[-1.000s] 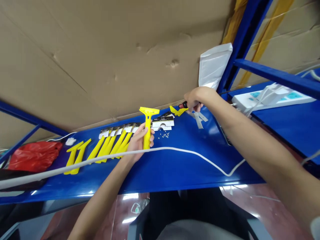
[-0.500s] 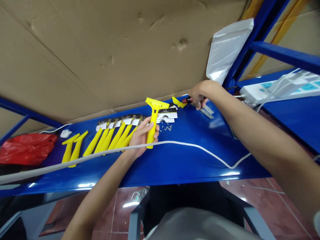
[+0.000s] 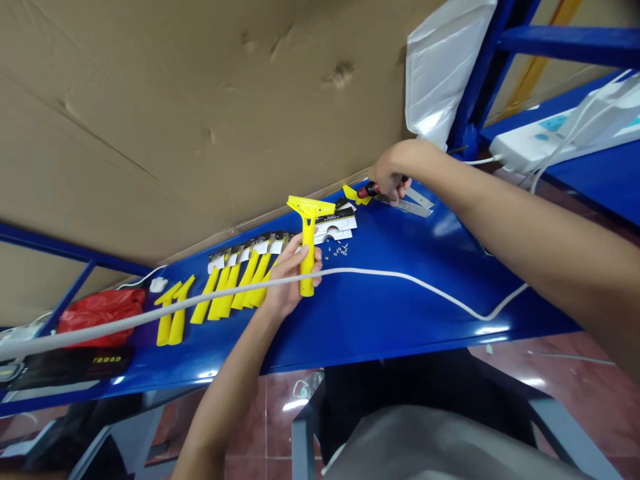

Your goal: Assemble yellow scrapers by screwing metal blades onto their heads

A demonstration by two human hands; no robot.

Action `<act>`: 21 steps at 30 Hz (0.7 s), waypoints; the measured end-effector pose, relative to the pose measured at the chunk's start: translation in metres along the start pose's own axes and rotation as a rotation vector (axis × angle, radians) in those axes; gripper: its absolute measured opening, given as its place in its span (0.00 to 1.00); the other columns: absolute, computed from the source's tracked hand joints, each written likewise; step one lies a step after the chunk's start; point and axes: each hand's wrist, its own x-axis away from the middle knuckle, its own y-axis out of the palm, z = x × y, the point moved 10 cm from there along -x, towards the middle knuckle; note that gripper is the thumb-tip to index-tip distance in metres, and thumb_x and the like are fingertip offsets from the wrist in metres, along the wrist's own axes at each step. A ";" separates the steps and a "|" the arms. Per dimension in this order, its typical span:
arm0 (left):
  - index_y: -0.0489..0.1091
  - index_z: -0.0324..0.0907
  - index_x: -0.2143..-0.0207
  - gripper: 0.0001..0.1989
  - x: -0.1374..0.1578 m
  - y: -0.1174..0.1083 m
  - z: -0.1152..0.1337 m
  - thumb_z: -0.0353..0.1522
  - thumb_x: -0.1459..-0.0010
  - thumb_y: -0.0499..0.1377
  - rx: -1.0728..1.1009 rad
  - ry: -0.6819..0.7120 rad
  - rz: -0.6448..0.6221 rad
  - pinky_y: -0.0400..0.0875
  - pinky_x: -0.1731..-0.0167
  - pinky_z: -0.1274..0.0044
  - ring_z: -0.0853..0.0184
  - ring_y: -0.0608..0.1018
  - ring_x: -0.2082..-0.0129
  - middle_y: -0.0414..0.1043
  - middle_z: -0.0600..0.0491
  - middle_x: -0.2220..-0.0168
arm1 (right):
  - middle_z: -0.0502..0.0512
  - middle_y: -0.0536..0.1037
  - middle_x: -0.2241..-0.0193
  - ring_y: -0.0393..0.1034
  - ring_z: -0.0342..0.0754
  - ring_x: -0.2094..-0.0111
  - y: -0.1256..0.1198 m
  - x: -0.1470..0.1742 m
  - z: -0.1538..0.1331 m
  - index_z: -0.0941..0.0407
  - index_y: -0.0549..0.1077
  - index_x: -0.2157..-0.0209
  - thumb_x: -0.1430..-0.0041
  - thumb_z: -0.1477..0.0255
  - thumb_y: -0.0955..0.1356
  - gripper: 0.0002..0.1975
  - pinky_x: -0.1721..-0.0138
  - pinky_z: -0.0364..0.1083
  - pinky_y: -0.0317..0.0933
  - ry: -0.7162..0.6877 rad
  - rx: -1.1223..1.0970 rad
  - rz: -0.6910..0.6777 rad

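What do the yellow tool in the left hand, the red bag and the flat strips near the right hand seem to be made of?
Yellow tool: probably smooth moulded plastic, by its even colour.
Red bag: likely glossy plastic film, by its creases and highlights.
Flat strips: perhaps dull metal, from grey colour, straight edges.

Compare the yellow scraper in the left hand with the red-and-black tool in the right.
Color: the yellow scraper is yellow; the red-and-black tool shows red and black.
Pose: the scraper points its wide head away from the person; the tool's red end points left.
Visibility: the scraper shows mostly; the tool is largely covered by the right hand.
Shared: both are hand-held, the scraper by the left hand.
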 end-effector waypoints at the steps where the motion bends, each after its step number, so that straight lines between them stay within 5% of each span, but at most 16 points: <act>1: 0.70 0.43 0.36 0.26 0.000 0.001 0.000 0.33 0.34 0.68 -0.005 0.000 -0.002 0.71 0.77 0.80 0.70 0.75 0.72 0.74 0.52 0.64 | 0.68 0.85 0.68 0.83 0.54 0.60 0.005 0.001 0.002 0.77 0.74 0.81 0.50 0.86 0.79 0.14 0.63 0.43 0.64 0.026 0.043 -0.055; 6: 0.69 0.43 0.35 0.28 0.000 0.003 0.000 0.35 0.34 0.69 -0.027 0.008 0.009 0.70 0.78 0.79 0.70 0.74 0.73 0.74 0.53 0.65 | 0.67 0.86 0.66 0.84 0.50 0.59 0.023 0.015 0.004 0.75 0.75 0.79 0.46 0.85 0.78 0.13 0.66 0.40 0.58 0.071 0.259 -0.277; 16: 0.66 0.44 0.31 0.30 0.000 0.002 0.002 0.40 0.31 0.67 -0.062 0.043 0.008 0.70 0.78 0.78 0.72 0.71 0.79 0.75 0.54 0.67 | 0.61 0.86 0.68 0.79 0.44 0.66 -0.002 0.036 -0.026 0.75 0.83 0.60 0.39 0.76 0.77 0.13 0.65 0.43 0.57 -0.155 0.398 -0.213; 21: 0.68 0.43 0.33 0.28 -0.001 0.002 0.000 0.40 0.30 0.67 -0.075 0.037 -0.004 0.71 0.77 0.79 0.72 0.73 0.77 0.75 0.54 0.65 | 0.63 0.87 0.66 0.79 0.43 0.66 0.001 0.036 -0.023 0.73 0.82 0.62 0.38 0.79 0.77 0.09 0.65 0.43 0.58 -0.122 0.358 -0.218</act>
